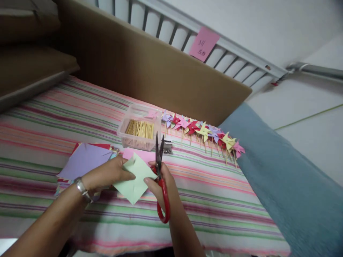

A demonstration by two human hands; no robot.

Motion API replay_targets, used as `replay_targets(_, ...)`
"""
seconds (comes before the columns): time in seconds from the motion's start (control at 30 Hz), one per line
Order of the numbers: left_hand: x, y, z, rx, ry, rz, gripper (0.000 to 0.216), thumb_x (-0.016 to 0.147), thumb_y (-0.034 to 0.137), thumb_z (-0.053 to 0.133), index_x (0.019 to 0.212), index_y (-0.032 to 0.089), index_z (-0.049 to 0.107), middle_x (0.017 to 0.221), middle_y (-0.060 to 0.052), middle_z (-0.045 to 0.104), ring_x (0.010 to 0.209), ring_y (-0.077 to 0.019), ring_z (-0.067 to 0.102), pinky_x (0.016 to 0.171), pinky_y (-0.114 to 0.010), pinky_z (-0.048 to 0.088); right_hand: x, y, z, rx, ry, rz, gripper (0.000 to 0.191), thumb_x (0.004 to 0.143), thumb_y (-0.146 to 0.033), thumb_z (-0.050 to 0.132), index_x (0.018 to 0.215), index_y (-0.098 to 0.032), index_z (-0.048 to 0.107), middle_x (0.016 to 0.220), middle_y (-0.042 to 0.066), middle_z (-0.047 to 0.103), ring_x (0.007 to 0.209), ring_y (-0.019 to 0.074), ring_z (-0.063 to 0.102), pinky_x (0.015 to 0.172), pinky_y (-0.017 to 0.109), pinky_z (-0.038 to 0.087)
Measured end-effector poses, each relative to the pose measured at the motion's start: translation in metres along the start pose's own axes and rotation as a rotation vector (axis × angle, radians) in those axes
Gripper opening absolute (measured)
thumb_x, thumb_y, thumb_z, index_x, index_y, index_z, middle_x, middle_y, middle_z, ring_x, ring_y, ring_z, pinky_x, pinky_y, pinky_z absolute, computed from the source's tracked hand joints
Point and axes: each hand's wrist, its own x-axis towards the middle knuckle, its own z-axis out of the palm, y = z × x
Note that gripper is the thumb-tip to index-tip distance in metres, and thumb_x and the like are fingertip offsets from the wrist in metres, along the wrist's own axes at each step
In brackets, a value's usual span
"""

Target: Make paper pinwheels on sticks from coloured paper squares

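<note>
Between my two hands is a square of pale green paper, turned corner-up, with short slits running in from its corners. My left hand pinches its left side, thumb on top. My right hand has a pair of red-handled scissors hooked in it, the dark blades parted and pointing away from me. The right thumb also rests at the paper's right corner. A pink sheet lies just behind the green square. Under and beside my left wrist sits a stack of coloured paper, a purple sheet on top.
A clear plastic box of wooden sticks stands ahead, beside a small box of metal pins. Finished paper pinwheels lie in a row to the right. A cardboard panel rises behind the striped cloth. Boxes stand left.
</note>
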Motion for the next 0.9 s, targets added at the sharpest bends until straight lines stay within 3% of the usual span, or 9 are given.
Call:
replay_targets(0.2,0.003,0.000,0.004,-0.141,-0.065,0.034,0.027,0.062,0.021,0.074,0.088,0.016,0.073,0.076,-0.006,0.074,0.066,-0.0202,0.066,0.063,-0.027,0.048,0.000,-0.001,-0.004,0.107,0.105,0.034,0.030,0.072,-0.022,0.058,0.101,-0.020,0.050,0.076,-0.003,0.056,0.051,0.0087,0.049,0.047,0.020,0.042)
replay_targets(0.33,0.003,0.001,0.004,-0.300,0.017,0.075,0.035,0.064,0.025,0.077,0.098,0.019,0.071,0.089,-0.006,0.074,0.078,-0.0202,0.066,0.070,-0.027,0.050,0.001,0.004,-0.003,0.243,0.230,0.003,0.031,0.074,-0.028,0.058,0.103,-0.021,0.047,0.076,-0.003,0.056,0.049,0.0095,0.050,0.044,0.021,0.042)
replay_targets(0.43,0.005,-0.001,0.015,-0.485,0.065,0.084,0.033,0.068,0.026,0.076,0.100,0.022,0.070,0.099,-0.005,0.073,0.082,-0.0183,0.066,0.070,-0.026,0.051,0.002,0.006,-0.001,0.304,0.333,-0.046,0.031,0.077,-0.028,0.057,0.106,-0.021,0.046,0.070,-0.004,0.054,0.047,0.0104,0.050,0.043,0.022,0.043)
replay_targets(0.57,0.007,-0.005,0.035,-0.558,-0.025,0.060,0.034,0.070,0.024,0.075,0.103,0.020,0.069,0.099,-0.007,0.074,0.085,-0.0204,0.067,0.075,-0.029,0.051,0.002,0.006,0.002,0.250,0.452,-0.120,0.029,0.079,-0.026,0.059,0.105,-0.021,0.048,0.082,-0.001,0.058,0.057,0.0109,0.055,0.051,0.023,0.048)
replay_targets(0.73,0.008,-0.007,0.035,-0.501,-0.014,0.130,0.031,0.069,0.020,0.075,0.100,0.020,0.071,0.093,-0.005,0.075,0.092,-0.0216,0.066,0.087,-0.031,0.046,0.000,0.004,0.003,0.285,0.384,-0.102,0.030,0.079,-0.025,0.058,0.106,-0.021,0.047,0.078,-0.002,0.057,0.051,0.0102,0.053,0.046,0.023,0.047)
replay_targets(0.9,0.007,-0.009,0.026,-0.387,0.004,0.186,0.025,0.072,0.023,0.072,0.097,0.022,0.072,0.091,-0.002,0.075,0.082,-0.0187,0.065,0.082,-0.029,0.046,0.000,0.006,0.004,0.394,0.280,-0.117,0.028,0.081,-0.025,0.058,0.107,-0.022,0.047,0.067,-0.006,0.053,0.046,0.0093,0.050,0.045,0.022,0.045)
